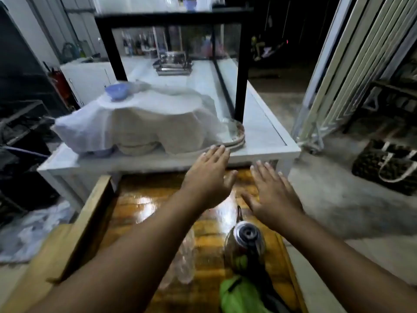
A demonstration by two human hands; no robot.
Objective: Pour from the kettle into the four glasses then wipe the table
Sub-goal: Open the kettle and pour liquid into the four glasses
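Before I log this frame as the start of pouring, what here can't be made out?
- Clear glasses, head view: blurred, partly behind the left forearm; their number and fill are unreadable.
- Round metal kettle: the right forearm hides one side, a green cloth covers its base.
- Stacked dishes under the white cloth: hidden.
- Left hand and right hand: motion-blurred; contact with the wooden table unclear.

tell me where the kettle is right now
In the head view the kettle stands on the wooden table, low and right of centre, beside the green cloth.

Left hand (208, 177) and right hand (274, 195) spread flat, empty, beyond kettle (246, 247); glasses (185, 260) blurred left of kettle | green cloth (239, 294) nearer than kettle
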